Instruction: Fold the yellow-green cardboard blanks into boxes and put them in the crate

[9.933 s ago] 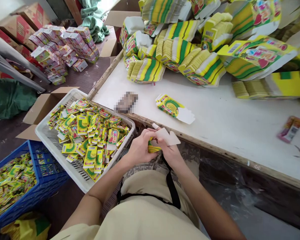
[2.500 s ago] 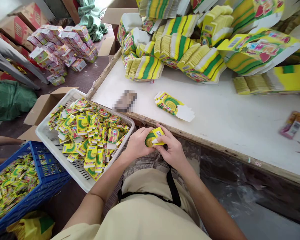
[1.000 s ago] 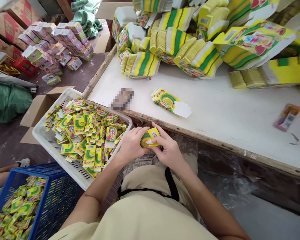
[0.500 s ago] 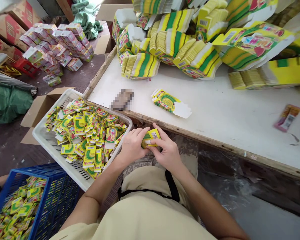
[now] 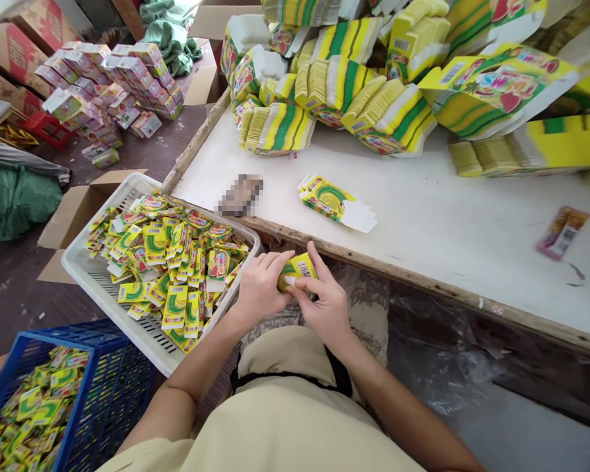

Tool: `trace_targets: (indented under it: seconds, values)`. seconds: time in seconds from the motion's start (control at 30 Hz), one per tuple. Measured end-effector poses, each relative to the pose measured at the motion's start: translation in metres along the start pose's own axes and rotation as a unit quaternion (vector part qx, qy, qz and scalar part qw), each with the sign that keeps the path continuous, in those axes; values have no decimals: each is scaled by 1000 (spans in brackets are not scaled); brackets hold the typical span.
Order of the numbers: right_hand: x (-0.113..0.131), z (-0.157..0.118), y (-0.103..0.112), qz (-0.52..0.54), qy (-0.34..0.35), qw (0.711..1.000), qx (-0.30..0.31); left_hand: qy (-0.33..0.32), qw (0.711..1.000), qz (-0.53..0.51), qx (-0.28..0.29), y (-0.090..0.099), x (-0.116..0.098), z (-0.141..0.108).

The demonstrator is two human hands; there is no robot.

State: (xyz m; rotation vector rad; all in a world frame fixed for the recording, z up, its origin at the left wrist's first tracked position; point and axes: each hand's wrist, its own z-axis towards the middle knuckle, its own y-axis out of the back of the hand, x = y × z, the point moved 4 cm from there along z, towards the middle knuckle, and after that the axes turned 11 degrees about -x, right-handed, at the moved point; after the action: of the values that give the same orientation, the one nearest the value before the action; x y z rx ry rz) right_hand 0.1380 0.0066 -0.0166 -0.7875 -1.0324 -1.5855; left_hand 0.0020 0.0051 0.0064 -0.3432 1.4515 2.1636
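Observation:
A small yellow-and-green carton with a barcode is held between both hands, just in front of the table's edge. My left hand grips its left end, fingers curled round it. From the right, my right hand pinches the same carton, thumb and fingers at its near side. Part of the carton is covered by the fingers. On the white table beyond lie a few flattened cartons with white flaps. Left of my hands, a white plastic basket contains many folded cartons of the same kind.
Bundles of flat cartons are heaped along the table's back. A wrapped sachet lies at the right, a blurred-out object near the left edge. A blue crate with cartons stands lower left. Pink boxes are stacked on the floor.
My right hand's fingers have shifted slightly at the carton, its forefinger now a little more to the right. The carton stays in both hands, and the view has moved very slightly.

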Motion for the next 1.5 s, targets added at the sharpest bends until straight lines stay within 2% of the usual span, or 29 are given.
trace_targets:
  seconds: [0.37, 0.53, 0.7, 0.8, 0.9, 0.97, 1.03, 1.07, 1.17, 1.23, 1.27, 1.5]
  values:
    - [3, 3, 7, -26, 116, 990, 82, 15, 999, -26, 9, 8, 1, -3]
    - [2, 3, 11, -76, 155, 983, 64, -6, 1000, 4, 12, 10, 2, -2]
    - [3, 2, 7, -104, 160, 981, 39, -11, 1000, 19, 12, 7, -2, -2]
    - [6, 3, 6, -94, 148, 984, 26, 1, 1000, 10, 1, 8, -2, -3]
    - [8, 6, 9, -63, 144, 987, 20, 17, 999, -47, -10, 15, 2, -6]
    - [8, 10, 14, -45, 138, 989, 10, 70, 993, -86, -51, 24, 11, -11]
    - [7, 12, 19, -26, 123, 992, -9, 171, 970, -140, -102, 31, 25, -18]
    - [7, 13, 21, -17, 115, 993, -21, 228, 950, -185, -108, 31, 32, -23]
    - [5, 12, 24, -2, 101, 994, -49, 364, 859, -357, -47, 19, 39, -36]
    - [5, 8, 23, -6, 107, 993, -53, 409, 804, -431, -22, 12, 37, -40]
    - [5, 6, 23, -11, 115, 992, -49, 423, 786, -450, -23, 10, 36, -41]
    - [7, 0, 21, -75, 181, 980, -17, 491, 693, -528, -17, 3, 22, -42]
